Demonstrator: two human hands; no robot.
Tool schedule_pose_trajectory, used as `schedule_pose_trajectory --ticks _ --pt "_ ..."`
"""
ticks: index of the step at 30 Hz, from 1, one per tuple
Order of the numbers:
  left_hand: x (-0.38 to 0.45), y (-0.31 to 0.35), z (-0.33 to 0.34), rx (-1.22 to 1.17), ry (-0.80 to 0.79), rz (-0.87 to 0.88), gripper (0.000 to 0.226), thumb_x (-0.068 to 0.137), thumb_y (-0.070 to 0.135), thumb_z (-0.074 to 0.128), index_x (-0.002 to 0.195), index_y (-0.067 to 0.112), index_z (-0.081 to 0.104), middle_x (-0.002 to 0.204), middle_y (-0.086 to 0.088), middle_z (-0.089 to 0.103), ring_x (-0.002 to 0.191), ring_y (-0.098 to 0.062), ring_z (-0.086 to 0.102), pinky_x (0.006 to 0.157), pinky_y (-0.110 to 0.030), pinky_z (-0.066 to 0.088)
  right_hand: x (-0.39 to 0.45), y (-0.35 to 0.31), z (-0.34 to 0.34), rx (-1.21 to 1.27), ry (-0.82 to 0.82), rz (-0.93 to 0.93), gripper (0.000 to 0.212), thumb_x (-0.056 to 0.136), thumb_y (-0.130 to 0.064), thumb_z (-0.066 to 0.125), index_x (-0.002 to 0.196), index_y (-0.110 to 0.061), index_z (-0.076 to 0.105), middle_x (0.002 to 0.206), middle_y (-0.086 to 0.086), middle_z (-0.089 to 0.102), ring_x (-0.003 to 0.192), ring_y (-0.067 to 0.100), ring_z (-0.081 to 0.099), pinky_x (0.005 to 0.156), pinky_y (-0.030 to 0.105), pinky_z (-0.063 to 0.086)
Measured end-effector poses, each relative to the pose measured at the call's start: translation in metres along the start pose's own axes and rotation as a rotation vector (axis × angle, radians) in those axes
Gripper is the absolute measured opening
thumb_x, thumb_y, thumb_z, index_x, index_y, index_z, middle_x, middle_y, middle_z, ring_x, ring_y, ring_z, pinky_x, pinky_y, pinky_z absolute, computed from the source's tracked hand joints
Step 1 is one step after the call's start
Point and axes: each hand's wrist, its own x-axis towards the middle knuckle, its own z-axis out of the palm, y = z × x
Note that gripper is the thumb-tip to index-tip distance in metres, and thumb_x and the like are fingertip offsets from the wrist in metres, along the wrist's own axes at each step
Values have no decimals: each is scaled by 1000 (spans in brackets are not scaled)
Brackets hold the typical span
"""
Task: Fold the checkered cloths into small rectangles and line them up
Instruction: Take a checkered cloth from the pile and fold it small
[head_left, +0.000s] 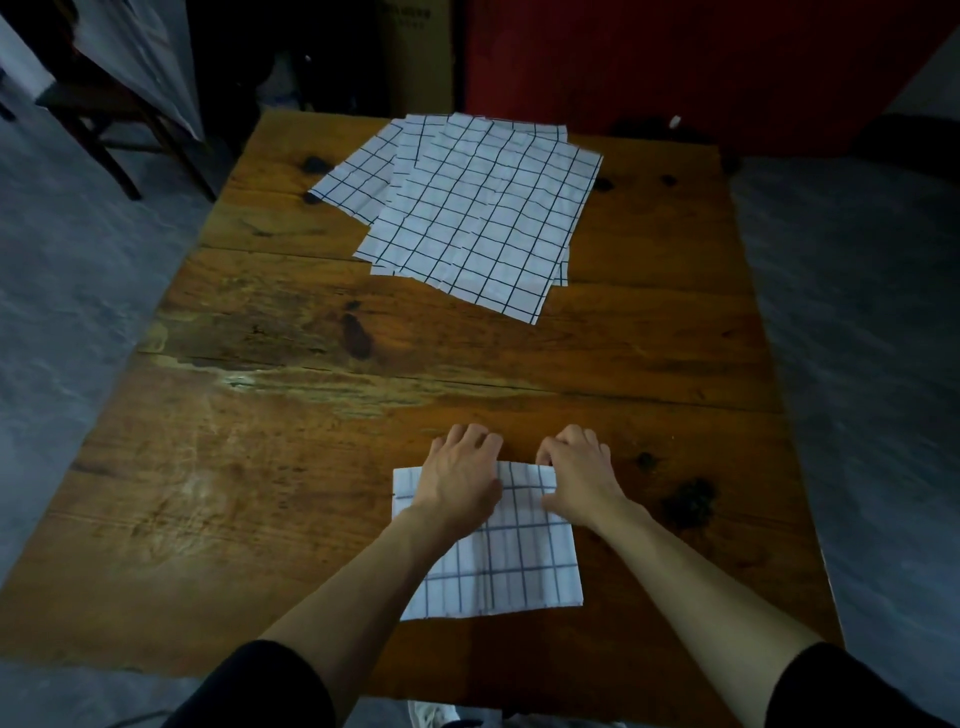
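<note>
While both hands sit at the far edge of the folded cloth near the tabletop's front, left hand and right hand curl their fingers over that edge, gripping it. Unfolded cloths lie overlapped at the far end.

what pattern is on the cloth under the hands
White with a dark blue grid, on the cloth; head view.

The single head camera looks forward and steeply down from above the near edge of the wooden table, close to it.
</note>
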Motion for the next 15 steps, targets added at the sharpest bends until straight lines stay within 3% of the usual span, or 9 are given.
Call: schedule_pose_trajectory --ticks 3,5,7,15 --pt "9 3 -3 30 -64 39 55 91 34 66 139 20 45 146 -2 44 134 -25 38 109 -43 37 -2 0 -2 140 9 -18 27 84 -23 72 98 -30 50 107 -8 48 103 12 47 90 30 40" --pt "16 3 -6 31 -103 47 52 90 35 66 136 19 47 143 -2 48 132 -26 41 106 -43 39 -5 0 -5 330 -37 4 23 88 -19 70 99 -28 52 97 -9 56 83 8 55 74 25 47" --pt "20 1 -9 15 -112 66 40 90 34 65 127 21 53 134 -2 55 126 -25 46 101 -42 41 -7 -1 -7 459 -60 -7 21 90 -19 69 101 -27 53 91 -6 59 71 9 58 58 21 44" --pt "13 -13 -39 -204 -72 90 9 91 26 66 95 26 58 95 1 67 90 -22 62 76 -38 54 -15 -9 -23 602 17 -126 14 89 -31 69 92 -29 56 81 -4 58 70 10 54 62 29 42"
